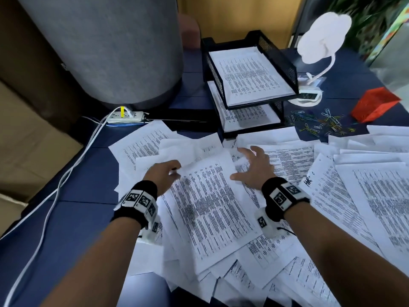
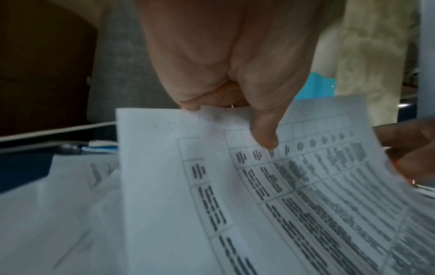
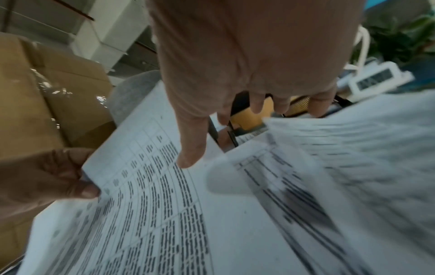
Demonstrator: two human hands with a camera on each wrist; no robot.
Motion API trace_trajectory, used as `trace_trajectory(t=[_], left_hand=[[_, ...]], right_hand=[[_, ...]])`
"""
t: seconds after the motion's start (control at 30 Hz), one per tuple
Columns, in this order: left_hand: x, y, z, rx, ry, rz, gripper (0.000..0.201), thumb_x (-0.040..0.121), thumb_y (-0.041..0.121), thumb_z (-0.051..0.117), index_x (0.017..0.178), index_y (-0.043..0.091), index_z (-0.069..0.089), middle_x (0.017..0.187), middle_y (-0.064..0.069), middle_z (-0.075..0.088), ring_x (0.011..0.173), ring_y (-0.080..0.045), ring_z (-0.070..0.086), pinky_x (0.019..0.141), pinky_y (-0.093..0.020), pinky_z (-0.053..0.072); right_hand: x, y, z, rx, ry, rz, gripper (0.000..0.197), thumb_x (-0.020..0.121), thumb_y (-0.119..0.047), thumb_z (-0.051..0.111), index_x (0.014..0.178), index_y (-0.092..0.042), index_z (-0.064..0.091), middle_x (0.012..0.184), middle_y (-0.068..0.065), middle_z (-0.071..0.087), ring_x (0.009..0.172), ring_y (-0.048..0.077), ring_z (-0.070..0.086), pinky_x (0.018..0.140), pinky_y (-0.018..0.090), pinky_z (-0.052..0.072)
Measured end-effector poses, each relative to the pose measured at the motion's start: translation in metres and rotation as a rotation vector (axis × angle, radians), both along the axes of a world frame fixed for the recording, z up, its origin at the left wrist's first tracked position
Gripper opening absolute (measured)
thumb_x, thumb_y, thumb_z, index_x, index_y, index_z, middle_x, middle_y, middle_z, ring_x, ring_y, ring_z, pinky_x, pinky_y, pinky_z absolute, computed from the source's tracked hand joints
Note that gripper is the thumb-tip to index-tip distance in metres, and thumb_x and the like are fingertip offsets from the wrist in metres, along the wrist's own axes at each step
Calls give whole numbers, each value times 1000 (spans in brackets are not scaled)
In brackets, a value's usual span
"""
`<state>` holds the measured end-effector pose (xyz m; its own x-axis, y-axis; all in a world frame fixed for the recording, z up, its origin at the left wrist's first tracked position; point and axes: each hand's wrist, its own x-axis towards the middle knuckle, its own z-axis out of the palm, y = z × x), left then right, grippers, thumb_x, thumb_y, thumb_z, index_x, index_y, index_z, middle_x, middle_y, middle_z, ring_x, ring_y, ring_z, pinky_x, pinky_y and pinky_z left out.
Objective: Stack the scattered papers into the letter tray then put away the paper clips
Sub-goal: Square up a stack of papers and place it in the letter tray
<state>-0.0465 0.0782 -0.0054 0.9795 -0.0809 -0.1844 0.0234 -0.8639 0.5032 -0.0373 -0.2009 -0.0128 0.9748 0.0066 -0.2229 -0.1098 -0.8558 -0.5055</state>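
Gathering sheets: left hand [image 1: 162, 173] pinches the top sheet [image 1: 210, 207] at its far-left corner, thumb on top; right hand [image 1: 254, 167] is spread wide, holding nothing, thumb at the sheet's right edge.

Papers [image 1: 365, 185] lie loose across the desk [image 1: 77, 218] near the person; tray [image 1: 285, 63] is beyond, both tiers already holding pages. Clips [image 1: 318, 125] lie scattered right of the tray, near the red box [image 1: 376, 104]. Best approach, I'd say: sweep several sheets together, square the edges, then lift as one flat stack so nothing slides off.

Head view looks down; 2 wrist views closely share the printed sheet [image 2: 294, 195].
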Motion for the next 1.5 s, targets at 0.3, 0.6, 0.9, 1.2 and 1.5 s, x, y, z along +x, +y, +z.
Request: trace_trajectory(t=[0.3,0.6,0.9,1.2,1.5], left_hand=[[11,4,22,-79,-414,323,72,70,45,79,131,25,47,126,2,49,123,-21,39,106,-38,21],[-5,11,-21,-464,189,577,94,76,17,79,146,13,17,142,-24,39,120,-37,49,92,-36,44],[-11,-7,-42,-725,161,686,76,75,42,77,129,3,42,121,-9,56,104,-28,57,87,-39,49],[5,-18,20,-875,8,420,19,79,12,75,94,10,62,91,-9,70,88,-27,67,87,-42,54],[25,-25,110,-1118,-314,137,37,79,-4,68,113,8,59,107,-1,72,109,-21,65,92,-34,52]], right_hand=[[21,12,27,366,84,-33,33,90,-32,58,120,-20,62,116,2,67,109,23,60,100,39,42],[18,6,30,465,115,-145,13,92,-14,54,104,-10,59,115,20,65,105,36,62,88,44,50],[3,4,-1,455,260,-140,23,90,-21,60,107,-6,61,111,14,65,103,29,60,96,43,47],[16,8,12,658,172,-242,50,87,-19,67,132,-13,46,128,7,55,105,21,56,84,36,47],[36,25,88,1019,-164,-233,5,91,-8,60,88,-12,59,85,0,64,67,4,57,64,14,46]])
